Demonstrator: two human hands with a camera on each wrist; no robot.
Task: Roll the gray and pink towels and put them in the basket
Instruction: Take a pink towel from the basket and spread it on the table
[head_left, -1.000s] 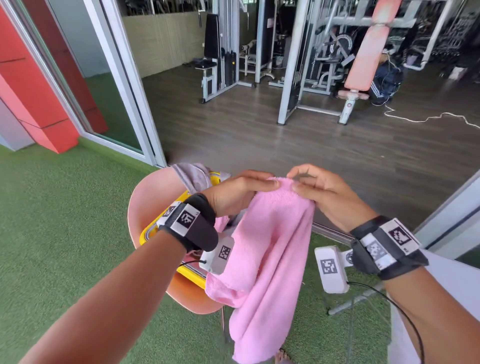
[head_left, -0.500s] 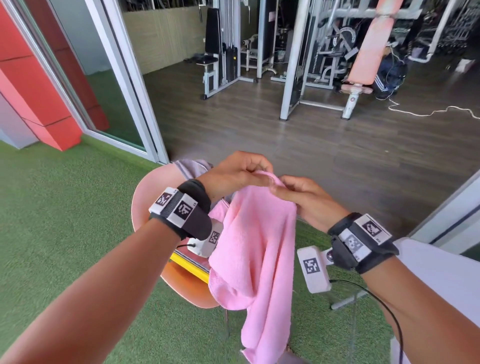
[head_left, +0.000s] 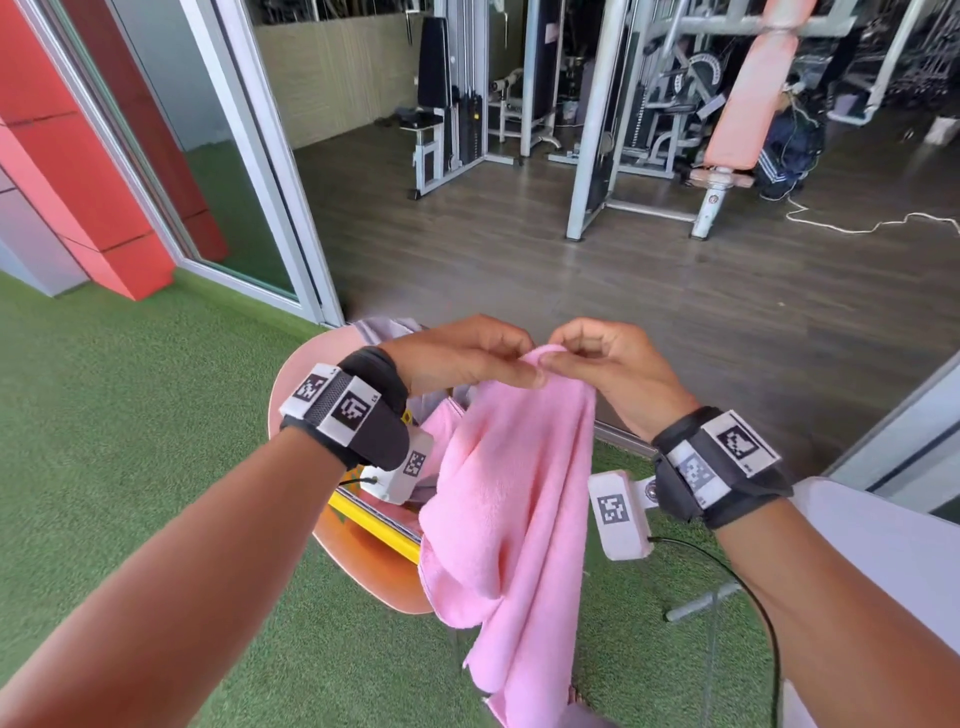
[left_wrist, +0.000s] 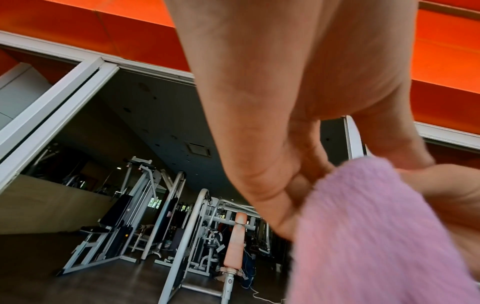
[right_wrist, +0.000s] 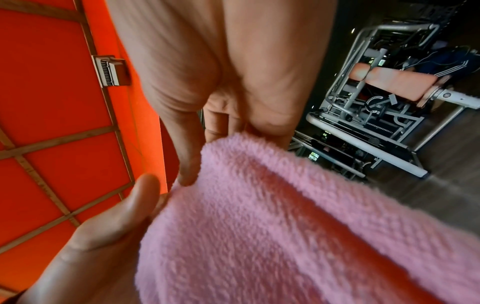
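Left hand and right hand, fingers curled, together pinch the top edge of the pink towel, which hangs in the air above the near edge of the pink chair.

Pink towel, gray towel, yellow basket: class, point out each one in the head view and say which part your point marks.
pink towel (head_left: 511, 499): head view, middle of the hanging cloth.
gray towel (head_left: 384, 328): head view, fold showing behind the left wrist.
yellow basket (head_left: 371, 519): head view, near rim.
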